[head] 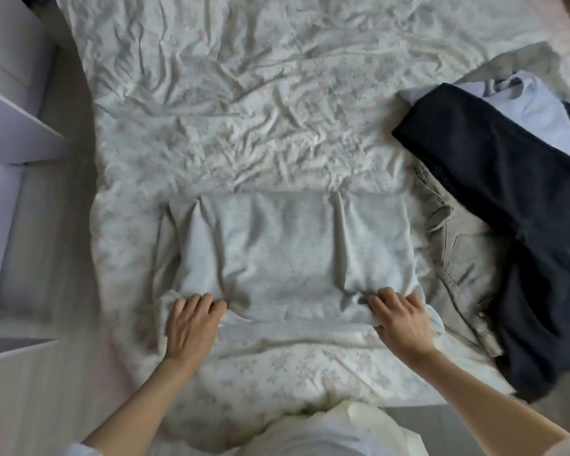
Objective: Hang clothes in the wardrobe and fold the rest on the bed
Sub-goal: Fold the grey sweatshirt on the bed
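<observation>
A matt grey knit sweatshirt [287, 255] with ribbed hem is lying on crumpled floral cotton bedding [244, 103]; black trousers [514, 209] are looking matt.

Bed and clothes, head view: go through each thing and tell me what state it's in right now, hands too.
Grey sweatshirt: flat on the bed, sides folded in, ribbed hem nearest the person.
Left hand: grips the sweatshirt's near left corner.
Right hand: grips its near right corner.
Dark trousers: unfolded, lying over the khaki trousers.
Khaki trousers: crumpled, partly covered.
Pale blue shirt: unfolded, under the dark trousers.
Bedsheet: wrinkled.
</observation>
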Demonstrator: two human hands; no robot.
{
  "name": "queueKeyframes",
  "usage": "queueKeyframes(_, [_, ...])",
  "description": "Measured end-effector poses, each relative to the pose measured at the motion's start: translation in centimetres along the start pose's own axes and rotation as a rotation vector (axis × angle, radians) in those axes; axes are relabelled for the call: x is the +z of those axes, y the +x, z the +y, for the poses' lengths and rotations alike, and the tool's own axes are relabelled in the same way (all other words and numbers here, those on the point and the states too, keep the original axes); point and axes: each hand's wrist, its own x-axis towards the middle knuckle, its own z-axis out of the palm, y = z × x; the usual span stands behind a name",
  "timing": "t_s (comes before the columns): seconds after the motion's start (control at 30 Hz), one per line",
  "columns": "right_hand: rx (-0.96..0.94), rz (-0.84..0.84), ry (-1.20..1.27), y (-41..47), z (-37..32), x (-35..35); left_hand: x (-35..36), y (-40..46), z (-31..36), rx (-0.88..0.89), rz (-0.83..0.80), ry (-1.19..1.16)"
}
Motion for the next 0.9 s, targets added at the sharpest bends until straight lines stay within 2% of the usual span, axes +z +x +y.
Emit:
queueKeyframes(0.17, [0.133, -0.166, -0.064, -2.3, -1.6, 2.4, 2.6, -3.8, 0.2, 0.011, -0.151, -0.015])
queueKeyframes(0.33, [0.2, -0.483, -0.017, -5.5, -1.3, 4.2, 3.1, -5.7, 0.5, -0.068, -0.386, -0.088])
queueKeyframes(0.47, [0.19, -0.57, -0.001, -5.9, -1.7, 4.2, 2.5, -5.6, 0.8, -0.144, -0.347, -0.165])
queueKeyframes(0.53, [0.204, -0.48, 0.013, -5.0, -2.6, 3.8, 2.1, -5.1, 1.6, -0.361, -0.299, -0.281])
queueKeyframes(0.63, [0.128, -0.227, 0.02, -3.0, -4.7, 2.9, 0.8, -3.6, 2.6, -0.841, -0.194, -0.437])
queueKeyframes(0.73, [0.018, -0.062, 0.11, -0.3, -7.9, 2.4, 0.8, -2.8, 2.1, -1.325, -0.214, -0.616])
queueKeyframes(0.8, [-0.065, -0.066, 0.157, 1.4, -10.3, 2.4, 1.4, -2.7, 1.6, -1.506, -0.151, -0.745])
queueKeyframes(0.9, [-0.208, -0.176, 0.139, 3.4, -13.9, 2.8, 1.8, -2.6, 1.2, -1.682, -0.11, -0.869])
